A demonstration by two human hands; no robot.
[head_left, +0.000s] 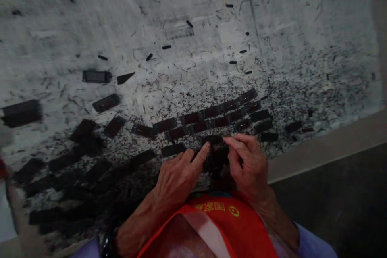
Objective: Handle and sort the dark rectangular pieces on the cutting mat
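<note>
A small dark rectangular piece [214,140] lies between my hands near the table's front edge. My left hand [180,171] holds its left end, index finger stretched along it and the thumb hidden. At the opposite end, my right hand [249,163] is closed in a pinch, with thumb and index fingertips together. Whatever sits between those fingertips is too small and dark to make out. Just beyond my hands run rows of similar dark reddish-brown blocks [198,127], set end to end. More dark shapes [220,156] lie below the piece, in shadow.
Dark blocks [98,169] are heaped at the left of the pale worktable [121,16]. Thin dark scraps [302,84] cover much of its right side, with several short black strips [166,47] farther back. A red apron [217,217] shows at the bottom.
</note>
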